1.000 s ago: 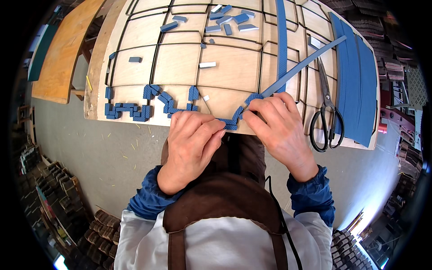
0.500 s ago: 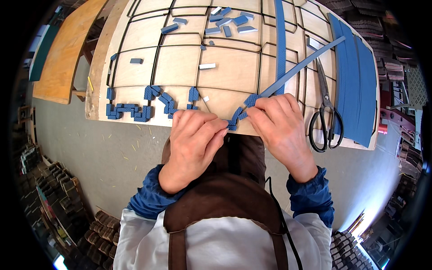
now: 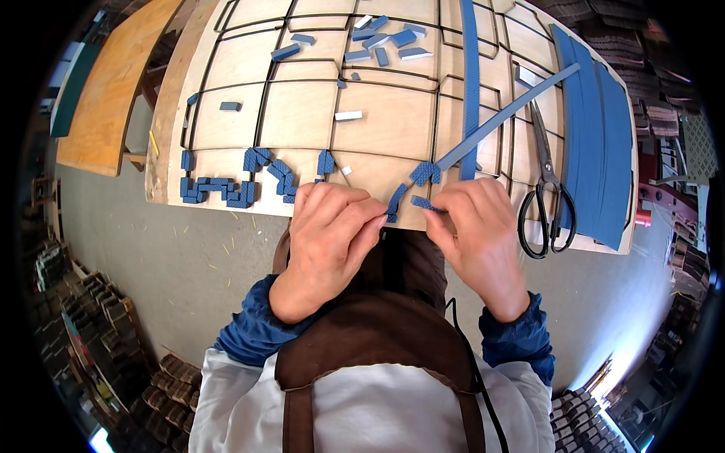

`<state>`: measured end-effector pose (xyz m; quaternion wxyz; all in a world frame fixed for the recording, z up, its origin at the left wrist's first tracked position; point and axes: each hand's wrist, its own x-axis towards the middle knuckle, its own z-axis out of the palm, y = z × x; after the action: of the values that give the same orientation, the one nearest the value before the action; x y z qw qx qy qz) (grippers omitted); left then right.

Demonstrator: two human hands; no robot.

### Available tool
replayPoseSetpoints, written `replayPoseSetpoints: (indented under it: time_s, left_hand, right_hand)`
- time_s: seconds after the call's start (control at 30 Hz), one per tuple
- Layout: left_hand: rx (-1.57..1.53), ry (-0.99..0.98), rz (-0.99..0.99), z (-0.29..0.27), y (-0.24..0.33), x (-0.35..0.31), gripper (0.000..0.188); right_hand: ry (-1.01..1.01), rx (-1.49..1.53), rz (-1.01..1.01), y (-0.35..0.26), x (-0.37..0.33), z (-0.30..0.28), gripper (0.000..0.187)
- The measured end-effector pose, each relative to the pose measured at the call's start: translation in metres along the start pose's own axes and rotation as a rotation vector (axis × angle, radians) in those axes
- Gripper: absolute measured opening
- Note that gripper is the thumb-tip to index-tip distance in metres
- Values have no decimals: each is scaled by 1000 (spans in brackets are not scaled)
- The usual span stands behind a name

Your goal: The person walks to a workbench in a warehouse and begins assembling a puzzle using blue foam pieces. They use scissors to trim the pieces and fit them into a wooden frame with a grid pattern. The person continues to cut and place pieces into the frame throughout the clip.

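Note:
A small blue foam block [image 3: 423,202] is pinched between the thumb and forefinger of my right hand [image 3: 477,226], just above the near edge of a wooden board [image 3: 302,128] with thin dark strips set into it. My left hand [image 3: 332,234] is closed at that edge, its fingertips against a short column of blue foam pieces [image 3: 396,199]; whether it grips anything is hidden. Between and beyond the hands sits a small cluster of blue foam pieces [image 3: 424,173]. Others follow the strips to the left, forming a winding row [image 3: 217,183].
Black-handled scissors [image 3: 545,185] lie right of my right hand. A narrow blue foam strip [image 3: 510,115] slants across the board toward wide blue foam sheets [image 3: 596,136]. Loose blue pieces [image 3: 381,57] lie at the far middle. A wooden table [image 3: 113,83] stands left.
My right hand has moved slightly down and right, drawing the small foam block away from the cluster, so a gap now shows. My left hand has barely moved.

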<state>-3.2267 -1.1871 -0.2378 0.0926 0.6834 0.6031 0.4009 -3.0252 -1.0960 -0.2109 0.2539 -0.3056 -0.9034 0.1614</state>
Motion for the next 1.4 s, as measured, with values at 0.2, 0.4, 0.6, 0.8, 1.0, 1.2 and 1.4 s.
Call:
replayPoseSetpoints:
  time_s: [0.2, 0.4, 0.6, 0.8, 1.0, 1.2, 1.4]
  left_hand:
    - [-8, 1, -27, -2, -4, 0, 21]
    - [-15, -20, -26, -4, -3, 1, 20]
    - [-22, -18, -25, -4, -3, -1, 20]
    - [-21, -23, -27, -5, -4, -2, 20]
    - [-25, -25, -22, -5, -5, -2, 20]
    - [-29, -22, -14, -3, -8, -3, 20]
    - [-36, -15, -12, -3, -9, -3, 20]
  right_hand:
    - [98, 152, 332, -21, -19, 18, 25]
    - [105, 183, 394, -34, -25, 33, 28]
    - [93, 181, 396, -36, -24, 35, 29]
    - [92, 191, 415, -37, -22, 37, 29]
    - [85, 196, 444, -42, -21, 36, 28]
    - [90, 221, 468, -44, -20, 36, 26]
    - [43, 240, 496, -45, -18, 31, 22]
